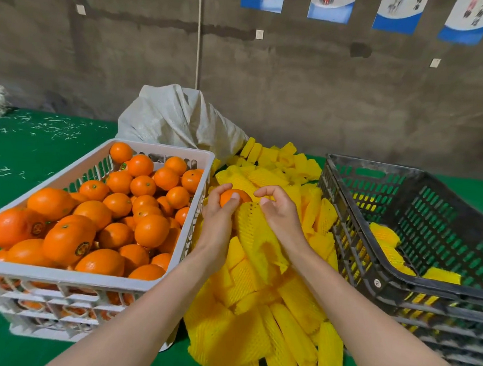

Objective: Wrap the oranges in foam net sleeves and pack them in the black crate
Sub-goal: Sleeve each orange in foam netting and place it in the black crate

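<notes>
My left hand (218,214) grips an orange (232,197) above the heap of yellow foam net sleeves (258,297). My right hand (279,210) pinches the open end of one yellow sleeve (250,225) right beside the orange; the sleeve hangs down between my wrists. A white crate (93,280) on the left holds several bare oranges (102,216). The black crate (398,280) on the right holds a few sleeved oranges (389,245) on its floor.
A grey woven sack (179,119) stands behind the sleeve heap, with a rope hanging above it. Everything sits on a green cloth (18,152) strewn with pale scraps at the far left. A concrete wall with posters closes the back.
</notes>
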